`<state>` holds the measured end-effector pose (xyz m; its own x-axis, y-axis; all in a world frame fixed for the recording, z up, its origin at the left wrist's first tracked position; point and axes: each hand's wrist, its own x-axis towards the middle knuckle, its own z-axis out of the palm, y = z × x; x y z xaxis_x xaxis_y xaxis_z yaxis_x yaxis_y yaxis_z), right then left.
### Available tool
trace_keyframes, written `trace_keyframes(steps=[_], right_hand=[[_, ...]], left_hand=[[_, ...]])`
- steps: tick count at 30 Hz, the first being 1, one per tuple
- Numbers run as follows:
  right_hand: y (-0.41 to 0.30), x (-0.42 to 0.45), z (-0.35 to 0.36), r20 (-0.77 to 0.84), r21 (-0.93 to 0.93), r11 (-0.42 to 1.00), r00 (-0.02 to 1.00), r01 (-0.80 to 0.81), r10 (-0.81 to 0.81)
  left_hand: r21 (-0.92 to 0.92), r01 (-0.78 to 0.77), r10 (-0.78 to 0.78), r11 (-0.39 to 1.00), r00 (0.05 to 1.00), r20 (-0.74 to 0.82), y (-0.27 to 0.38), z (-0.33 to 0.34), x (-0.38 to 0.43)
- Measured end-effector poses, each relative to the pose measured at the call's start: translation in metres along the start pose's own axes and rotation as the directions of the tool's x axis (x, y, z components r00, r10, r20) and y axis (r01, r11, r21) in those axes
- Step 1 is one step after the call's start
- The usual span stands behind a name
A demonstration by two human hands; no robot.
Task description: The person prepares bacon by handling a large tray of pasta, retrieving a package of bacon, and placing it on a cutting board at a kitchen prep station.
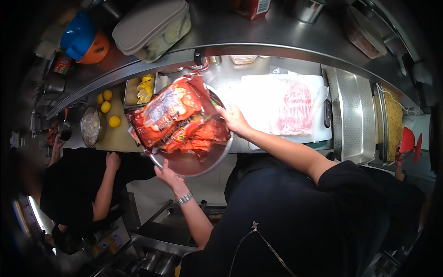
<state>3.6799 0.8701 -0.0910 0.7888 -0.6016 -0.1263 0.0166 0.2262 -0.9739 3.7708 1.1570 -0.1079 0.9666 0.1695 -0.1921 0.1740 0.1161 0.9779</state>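
A round metal bowl (195, 165), tilted, is held between my two hands at the counter's front edge. Piled inside it are several red printed plastic packages (169, 114), their glossy film creased. My left hand (170, 177), below a metal wristwatch, grips the near rim with the thumb over the edge. On the opposite side, my right hand (233, 119) holds the right rim, its thumb beside the packages. To the right, a flat plastic-wrapped pack of sliced raw meat (294, 107) lies on a white cutting board (258, 104).
A black-handled knife (327, 114) and a perforated metal pan (353, 121) lie right of the board. On the left are whole lemons (105, 106), a tray of cut lemons (130, 95) and a co-worker's arm (105, 187). Overhead, a steel shelf (221, 31) holds a lidded container (152, 29).
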Motion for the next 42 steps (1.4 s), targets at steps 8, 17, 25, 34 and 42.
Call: trace_keyframes(steps=[8, 17, 25, 34, 42], right_hand=[[-0.006, 0.032, 0.003, 0.104, -0.172, 0.983, 0.991, -0.062, 0.080], [-0.016, -0.195, -0.238, -0.468, -0.696, 0.711, 0.812, -0.097, -0.347], [0.052, -0.203, -0.331, -0.578, -0.812, 0.425, 0.651, -0.400, -0.492], [0.085, -0.183, -0.334, -0.652, -0.756, 0.426, 0.515, -0.497, -0.557], [0.071, -0.183, -0.305, -0.666, -0.744, 0.466, 0.468, -0.479, -0.581]], left_hand=[[-0.025, -0.026, 0.026, 0.999, 1.000, 0.017, -0.007, 0.008, 0.026], [-0.080, -0.743, 0.665, 0.665, 0.540, 0.515, 0.021, 0.082, -0.165], [0.248, -0.919, 0.165, 0.306, 0.308, 0.937, -0.109, 0.183, -0.231], [0.255, -0.964, 0.073, 0.068, 0.260, 0.963, -0.099, 0.191, -0.230], [0.261, -0.963, 0.073, 0.071, 0.266, 0.961, -0.088, 0.187, -0.220]])
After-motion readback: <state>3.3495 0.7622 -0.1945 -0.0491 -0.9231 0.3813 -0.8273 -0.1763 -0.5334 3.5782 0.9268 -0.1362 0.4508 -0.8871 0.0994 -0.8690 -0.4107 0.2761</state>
